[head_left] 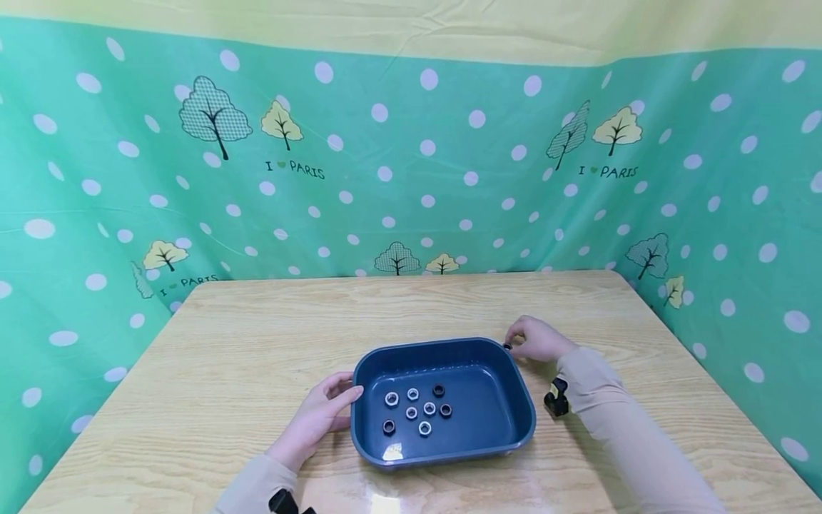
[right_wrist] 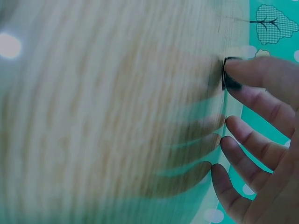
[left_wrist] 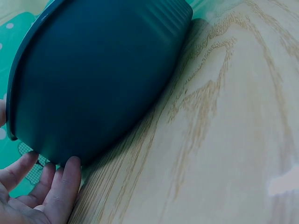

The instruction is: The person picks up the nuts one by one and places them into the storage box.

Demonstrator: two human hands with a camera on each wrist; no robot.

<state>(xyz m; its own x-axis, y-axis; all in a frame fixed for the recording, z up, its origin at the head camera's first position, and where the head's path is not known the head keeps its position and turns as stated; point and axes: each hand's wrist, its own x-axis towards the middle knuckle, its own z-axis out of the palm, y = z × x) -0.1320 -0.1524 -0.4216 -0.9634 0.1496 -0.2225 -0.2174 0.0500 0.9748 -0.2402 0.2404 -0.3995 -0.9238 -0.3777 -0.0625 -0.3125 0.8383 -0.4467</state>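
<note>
A dark blue plastic tray (head_left: pixel 494 407) sits on the table, with several silver nuts (head_left: pixel 392 399) and three black nuts (head_left: pixel 446 410) spread over its left half. My left hand (head_left: pixel 324 414) grips the tray's left end, its thumb over the rim and the other fingers against the outer wall (left_wrist: pixel 93 79). Just outside the back right corner, my right hand (head_left: pixel 536 339) pinches another black nut (right_wrist: pixel 231 77) between thumb and index finger. That nut touches the tabletop, and the other fingertips (right_wrist: pixel 217 170) rest on the wood.
A light wood-grain table (head_left: pixel 257 343) carries the tray near its front. Behind it and along both sides hangs a green dotted cloth (head_left: pixel 385 178) with printed trees. Black wrist mounts (head_left: pixel 556 398) sit at both sleeves.
</note>
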